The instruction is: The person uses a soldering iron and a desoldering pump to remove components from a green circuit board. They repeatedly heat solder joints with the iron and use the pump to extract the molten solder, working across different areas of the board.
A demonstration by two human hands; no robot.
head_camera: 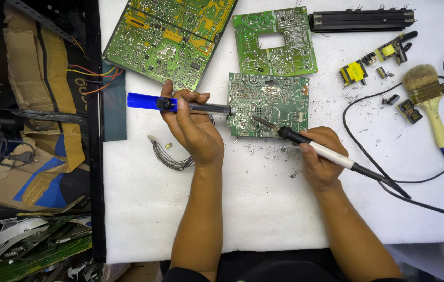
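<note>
You have one small green circuit board (269, 104) lying flat near the middle of the white bench (264, 209), solder side up, and both tools meet on its lower left part. Your right hand (320, 159) is closed around a soldering iron (305, 142), its tip resting on the board; your left hand (193, 122) is wrapped around a blue desoldering pump (180, 104), its nozzle at the board's left edge. Two more boards lie beyond: a large one (167, 36) at the upper left and a mid-sized one with a square cut-out (274, 42) just beside it. A black heat sink bar (360, 20), two yellow transformers (371, 61) and a brush (428, 99) sit to the right. The iron's black cord (389, 183) loops across the right side. A wire bundle (172, 156) lies under your left wrist. Open room is toward the near edge.
</note>
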